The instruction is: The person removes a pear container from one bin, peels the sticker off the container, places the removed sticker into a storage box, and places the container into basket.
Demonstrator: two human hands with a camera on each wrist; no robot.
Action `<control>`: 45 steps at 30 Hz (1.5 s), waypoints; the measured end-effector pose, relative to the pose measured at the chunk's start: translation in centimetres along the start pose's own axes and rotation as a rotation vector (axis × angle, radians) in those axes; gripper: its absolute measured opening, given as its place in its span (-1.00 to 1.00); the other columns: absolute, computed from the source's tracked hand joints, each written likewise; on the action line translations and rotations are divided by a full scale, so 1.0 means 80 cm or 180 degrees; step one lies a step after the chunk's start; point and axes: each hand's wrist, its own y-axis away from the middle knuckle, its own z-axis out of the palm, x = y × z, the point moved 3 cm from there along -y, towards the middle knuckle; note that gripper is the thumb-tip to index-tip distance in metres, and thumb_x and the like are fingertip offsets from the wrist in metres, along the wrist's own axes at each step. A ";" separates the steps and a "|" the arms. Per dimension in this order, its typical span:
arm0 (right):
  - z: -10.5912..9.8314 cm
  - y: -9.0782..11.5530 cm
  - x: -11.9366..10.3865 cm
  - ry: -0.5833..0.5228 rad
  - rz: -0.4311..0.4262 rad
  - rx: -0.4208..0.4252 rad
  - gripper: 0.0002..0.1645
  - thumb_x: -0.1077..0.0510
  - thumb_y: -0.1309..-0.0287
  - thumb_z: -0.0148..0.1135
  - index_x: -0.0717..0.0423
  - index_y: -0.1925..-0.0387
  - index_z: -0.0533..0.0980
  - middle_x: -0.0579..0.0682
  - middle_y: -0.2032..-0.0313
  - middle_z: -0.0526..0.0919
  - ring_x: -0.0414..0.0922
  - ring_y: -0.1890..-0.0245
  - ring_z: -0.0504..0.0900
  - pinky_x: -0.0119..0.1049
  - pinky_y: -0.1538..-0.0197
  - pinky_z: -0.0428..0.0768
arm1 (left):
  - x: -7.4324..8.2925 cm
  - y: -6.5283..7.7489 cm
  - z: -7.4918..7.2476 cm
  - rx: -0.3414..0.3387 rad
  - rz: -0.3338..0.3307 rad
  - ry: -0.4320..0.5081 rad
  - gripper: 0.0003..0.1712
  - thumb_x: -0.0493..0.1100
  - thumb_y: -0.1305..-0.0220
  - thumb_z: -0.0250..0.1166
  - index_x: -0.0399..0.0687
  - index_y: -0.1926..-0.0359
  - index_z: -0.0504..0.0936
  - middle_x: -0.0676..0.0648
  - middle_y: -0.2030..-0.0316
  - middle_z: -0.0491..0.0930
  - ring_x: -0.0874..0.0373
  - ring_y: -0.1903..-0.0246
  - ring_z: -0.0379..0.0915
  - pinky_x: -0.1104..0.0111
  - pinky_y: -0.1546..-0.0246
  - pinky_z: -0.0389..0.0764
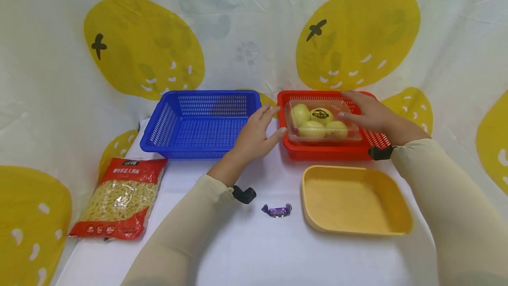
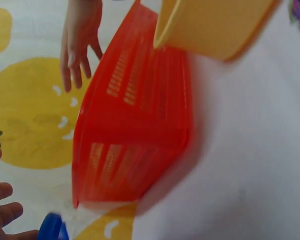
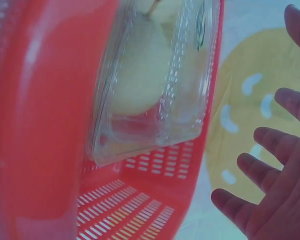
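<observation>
A clear plastic box of pale yellow-green pears (image 1: 313, 129) sits tilted in the red basket (image 1: 293, 150). My right hand (image 1: 371, 111) is over the basket's right side, fingers spread and straight; the right wrist view shows the same hand (image 3: 275, 185) apart from the box. Left of the red basket, my left hand (image 1: 258, 133) hovers with fingers extended and nothing in them. It overlaps the right edge of the blue basket (image 1: 155, 142) in the head view. Fingertips of the left hand (image 2: 5, 210) show at the left wrist view's edge.
A yellow tray (image 1: 357, 232) stands in front of the red basket. A purple-wrapped candy (image 1: 277, 211) lies on the white table left of it. A red bag of pasta (image 1: 123, 197) lies at the left edge. A patterned cloth (image 1: 254, 25) hangs behind.
</observation>
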 end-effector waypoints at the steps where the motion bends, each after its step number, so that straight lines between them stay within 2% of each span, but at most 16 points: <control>1: 0.000 -0.002 0.003 -0.0027 0.0021 0.0001 0.06 -0.15 -0.49 0.28 0.25 -0.69 0.00 0.40 -0.63 0.04 0.41 -0.61 0.01 0.41 -0.58 -0.02 | 0.003 -0.001 0.002 -0.0013 -0.0014 0.0036 -0.19 0.32 -0.56 0.12 0.23 -0.68 0.22 -0.09 -0.66 0.10 -0.05 -0.63 0.03 -0.16 -0.47 0.35; 4: 0.000 -0.010 0.014 -0.0086 0.0090 0.0004 0.06 -0.16 -0.51 0.26 0.25 -0.69 -0.01 0.39 -0.63 0.06 0.41 -0.60 0.03 0.41 -0.58 -0.01 | 0.008 -0.003 0.009 -0.0053 -0.0089 0.0209 -0.21 0.29 -0.58 0.13 0.24 -0.68 0.22 -0.07 -0.67 0.10 -0.02 -0.64 0.01 -0.13 -0.48 0.36; 11: -0.002 -0.020 0.035 -0.0076 0.0305 -0.0087 0.05 -0.25 -0.54 0.17 0.21 -0.70 -0.02 0.42 -0.61 0.08 0.45 -0.57 0.07 0.45 -0.54 0.01 | 0.016 -0.004 0.026 -0.0031 -0.0138 0.0592 -0.28 0.14 -0.57 0.21 0.12 -0.62 0.33 -0.09 -0.60 0.24 -0.02 -0.58 0.17 -0.04 -0.48 0.39; 19: -0.005 -0.026 0.043 -0.0186 0.0546 -0.0237 0.05 -0.34 -0.56 0.05 0.24 -0.69 -0.01 0.45 -0.60 0.07 0.51 -0.53 0.08 0.51 -0.50 0.01 | 0.035 0.001 0.049 -0.0085 -0.0314 0.0958 -0.32 0.13 -0.56 0.25 0.15 -0.59 0.38 -0.07 -0.63 0.18 -0.04 -0.58 0.19 -0.09 -0.48 0.37; 24: -0.004 -0.027 0.055 -0.0250 0.0718 -0.0316 0.07 -0.38 -0.56 -0.01 0.26 -0.69 -0.02 0.47 -0.60 0.04 0.53 -0.53 0.04 0.54 -0.49 -0.01 | 0.041 0.001 0.064 -0.0015 -0.0532 0.0898 -0.33 0.12 -0.54 0.28 0.17 -0.57 0.40 -0.05 -0.66 0.11 -0.05 -0.59 0.17 -0.04 -0.48 0.38; 31: 0.006 -0.031 0.079 -0.0254 0.0941 -0.0465 0.14 -0.47 -0.55 -0.08 0.33 -0.65 0.00 0.55 -0.52 0.13 0.57 -0.47 0.10 0.58 -0.44 0.03 | 0.037 0.003 0.081 0.0153 -0.0816 0.0836 -0.35 0.05 -0.54 0.30 0.13 -0.56 0.42 -0.08 -0.69 0.00 -0.07 -0.62 0.08 -0.03 -0.49 0.35; 36: 0.019 -0.039 0.094 -0.0309 0.0904 -0.0566 0.16 -0.47 -0.55 -0.07 0.34 -0.66 -0.05 0.56 -0.51 0.13 0.56 -0.46 0.11 0.58 -0.44 0.03 | 0.029 0.004 0.090 0.0128 -0.0942 0.0732 -0.36 0.00 -0.61 0.21 0.05 -0.60 0.36 -0.14 -0.65 0.12 -0.08 -0.58 0.19 0.01 -0.51 0.34; 38: 0.026 -0.040 0.097 -0.0495 0.0951 -0.0668 0.16 -0.47 -0.54 -0.05 0.25 -0.70 -0.12 0.53 -0.52 0.13 0.54 -0.45 0.11 0.60 -0.44 0.03 | 0.026 0.005 0.093 0.0060 -0.0983 0.0688 -0.34 0.01 -0.64 0.15 0.06 -0.64 0.30 -0.14 -0.62 0.20 -0.06 -0.56 0.23 0.04 -0.52 0.33; 41: 0.036 -0.042 0.099 -0.0814 0.1016 -0.0870 0.17 -0.47 -0.56 -0.08 0.12 -0.73 -0.30 0.50 -0.55 0.03 0.53 -0.47 0.02 0.63 -0.42 0.00 | 0.023 0.006 0.099 -0.0097 -0.0970 0.0640 -0.29 0.05 -0.69 0.08 0.09 -0.71 0.15 -0.10 -0.59 0.29 -0.01 -0.55 0.25 0.09 -0.53 0.31; 43: 0.043 -0.042 0.099 -0.1099 0.1091 -0.1022 0.16 -0.46 -0.58 -0.12 0.02 -0.71 -0.45 0.47 -0.59 -0.13 0.53 -0.51 -0.14 0.67 -0.42 -0.11 | 0.021 0.006 0.102 -0.0205 -0.0943 0.0606 -0.26 0.07 -0.71 0.02 0.11 -0.74 0.04 -0.08 -0.60 0.28 0.03 -0.56 0.23 0.12 -0.54 0.29; 45: 0.048 -0.045 0.098 -0.1237 0.1050 -0.1139 0.13 -0.43 -0.61 -0.19 0.02 -0.68 -0.54 0.43 -0.64 -0.35 0.52 -0.56 -0.32 0.66 -0.42 -0.25 | 0.019 0.007 0.103 -0.0290 -0.0917 0.0599 -0.24 0.09 -0.72 -0.01 0.14 -0.75 -0.04 -0.06 -0.61 0.27 0.04 -0.57 0.21 0.13 -0.55 0.28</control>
